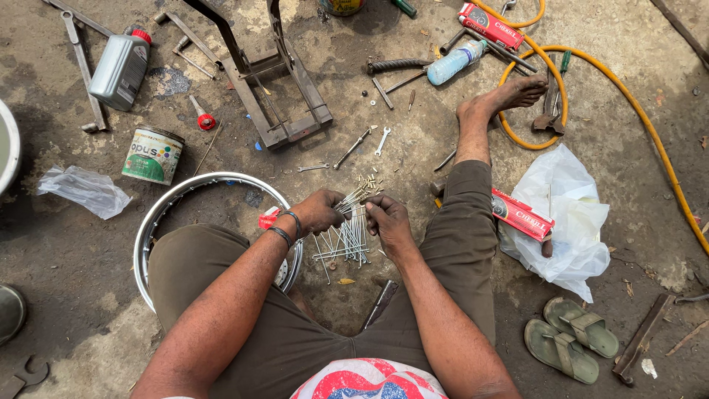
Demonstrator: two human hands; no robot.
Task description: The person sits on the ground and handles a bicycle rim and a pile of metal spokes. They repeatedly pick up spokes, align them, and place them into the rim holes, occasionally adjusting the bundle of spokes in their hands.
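Leftmost lies a shiny chrome wheel rim (159, 214), partly under the person's knee. Just right of it, the left hand (319, 212) is clenched around a bundle of thin silver metal spokes (353, 230), whose long axis runs near to far. Touching from the right, the right hand (387, 220) pinches the spoke tips, equally near them. Further right sits a white plastic bag (572, 222).

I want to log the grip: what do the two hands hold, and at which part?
The left hand grips a bundle of thin silver metal spokes near their upper ends; the right hand pinches one spoke's upper end.
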